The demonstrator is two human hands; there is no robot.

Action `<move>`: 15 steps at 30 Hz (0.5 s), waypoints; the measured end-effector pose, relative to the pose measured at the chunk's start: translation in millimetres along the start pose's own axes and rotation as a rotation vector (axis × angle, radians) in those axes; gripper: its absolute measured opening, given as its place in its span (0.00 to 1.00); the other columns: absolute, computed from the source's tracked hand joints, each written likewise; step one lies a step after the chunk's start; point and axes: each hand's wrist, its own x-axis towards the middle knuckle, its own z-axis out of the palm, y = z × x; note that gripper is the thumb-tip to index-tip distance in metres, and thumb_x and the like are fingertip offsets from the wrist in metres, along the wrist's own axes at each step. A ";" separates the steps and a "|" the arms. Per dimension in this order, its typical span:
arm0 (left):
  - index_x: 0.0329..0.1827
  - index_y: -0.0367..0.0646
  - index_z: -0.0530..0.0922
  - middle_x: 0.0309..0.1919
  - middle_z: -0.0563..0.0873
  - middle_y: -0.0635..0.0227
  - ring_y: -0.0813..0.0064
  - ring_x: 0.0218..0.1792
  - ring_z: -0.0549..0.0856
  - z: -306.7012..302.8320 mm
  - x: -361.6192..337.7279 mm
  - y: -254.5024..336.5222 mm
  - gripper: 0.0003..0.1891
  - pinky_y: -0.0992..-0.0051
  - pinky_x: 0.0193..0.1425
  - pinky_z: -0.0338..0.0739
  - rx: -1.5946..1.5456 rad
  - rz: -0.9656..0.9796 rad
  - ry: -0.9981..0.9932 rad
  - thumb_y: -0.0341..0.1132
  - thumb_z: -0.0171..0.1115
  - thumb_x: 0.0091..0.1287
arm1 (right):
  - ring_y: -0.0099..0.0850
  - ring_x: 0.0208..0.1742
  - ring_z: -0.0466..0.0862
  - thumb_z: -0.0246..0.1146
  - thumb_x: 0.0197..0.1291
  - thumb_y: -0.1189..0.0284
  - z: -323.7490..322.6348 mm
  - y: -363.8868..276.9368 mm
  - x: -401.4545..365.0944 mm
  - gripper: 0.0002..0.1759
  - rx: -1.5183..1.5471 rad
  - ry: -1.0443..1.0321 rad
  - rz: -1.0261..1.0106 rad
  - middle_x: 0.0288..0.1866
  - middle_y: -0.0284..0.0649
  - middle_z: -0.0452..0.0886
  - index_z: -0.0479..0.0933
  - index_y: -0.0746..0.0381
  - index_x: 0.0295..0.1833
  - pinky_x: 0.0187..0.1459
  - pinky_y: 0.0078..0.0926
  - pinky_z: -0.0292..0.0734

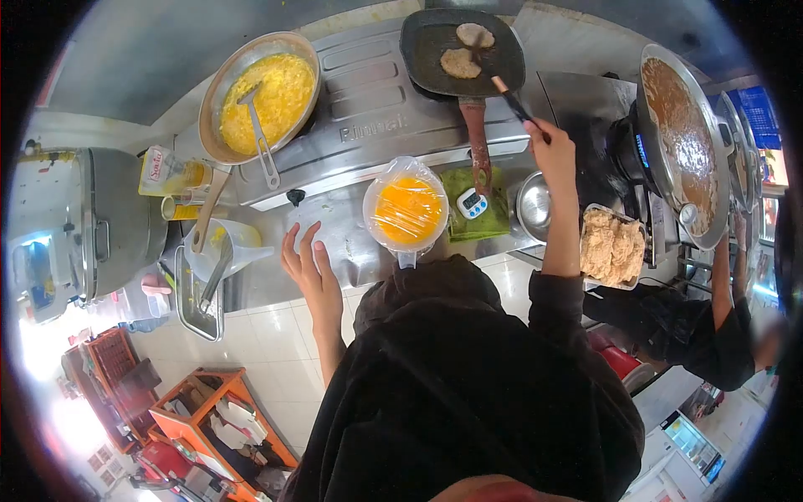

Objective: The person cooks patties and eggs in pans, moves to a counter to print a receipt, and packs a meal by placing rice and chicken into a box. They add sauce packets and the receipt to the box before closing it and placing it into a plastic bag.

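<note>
My right hand (554, 159) is closed around the dark handle of a spatula (512, 96). Its dark blade reaches into the square frying pan (427, 75), beside two browned patties (460, 64). My left hand (314, 272), fingers spread, hovers over the counter's front edge and holds nothing. Between my hands stands a clear-covered jug of beaten egg (410, 209). A white digital timer (473, 203) lies on a folded green cloth (498, 222) below the pan's handle. Near my right forearm is a metal bowl (533, 207).
A round pan (215, 151) of egg with a slotted turner (259, 138) sits at upper left. A plastic jug (242, 248) and metal tray (212, 322) are at left. At right are a tray of raw minced mixture (613, 245), a large pan (719, 167) and another person (707, 335).
</note>
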 end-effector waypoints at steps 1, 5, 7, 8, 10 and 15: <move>0.58 0.44 0.77 0.66 0.66 0.56 0.55 0.70 0.58 -0.8 0.6 0.1 0.18 0.57 0.72 0.53 0.006 -0.010 0.003 0.41 0.43 0.77 | 0.49 0.38 0.85 0.64 0.61 0.60 -3.1 0.0 2.3 0.17 -0.014 0.063 0.008 0.34 0.52 0.84 0.83 0.61 0.47 0.39 0.36 0.77; 0.58 0.44 0.77 0.66 0.65 0.56 0.55 0.70 0.58 -4.9 -0.5 -2.6 0.18 0.57 0.72 0.53 0.002 -0.022 0.014 0.42 0.42 0.77 | 0.46 0.36 0.86 0.65 0.60 0.59 -14.1 -7.0 2.0 0.17 0.043 0.021 0.083 0.32 0.50 0.84 0.83 0.61 0.47 0.38 0.35 0.77; 0.58 0.44 0.77 0.66 0.65 0.56 0.55 0.70 0.58 -3.8 -1.7 -5.2 0.18 0.56 0.72 0.53 -0.002 -0.031 0.010 0.42 0.42 0.77 | 0.45 0.34 0.86 0.65 0.60 0.59 -16.8 -8.1 -0.4 0.17 0.073 -0.073 0.119 0.31 0.50 0.84 0.83 0.60 0.48 0.37 0.34 0.76; 0.58 0.44 0.77 0.66 0.65 0.56 0.55 0.70 0.58 -3.8 -2.3 -4.9 0.18 0.56 0.72 0.53 -0.003 -0.032 0.007 0.42 0.42 0.77 | 0.41 0.31 0.85 0.65 0.61 0.59 -16.5 -4.8 0.8 0.17 0.039 -0.048 0.103 0.28 0.48 0.83 0.83 0.60 0.48 0.36 0.32 0.76; 0.58 0.44 0.77 0.66 0.65 0.55 0.54 0.70 0.58 -4.5 -2.2 -3.5 0.19 0.56 0.72 0.53 0.006 -0.033 -0.011 0.43 0.42 0.77 | 0.36 0.29 0.84 0.65 0.61 0.60 -16.4 3.2 3.1 0.17 0.006 -0.027 0.081 0.26 0.46 0.82 0.83 0.60 0.48 0.34 0.30 0.75; 0.57 0.45 0.78 0.66 0.65 0.55 0.54 0.70 0.58 -3.8 -2.6 -5.8 0.19 0.56 0.72 0.53 0.002 -0.031 -0.004 0.43 0.42 0.77 | 0.34 0.28 0.83 0.65 0.61 0.59 -20.3 4.4 0.0 0.17 0.089 -0.087 0.050 0.24 0.44 0.82 0.83 0.60 0.49 0.34 0.29 0.74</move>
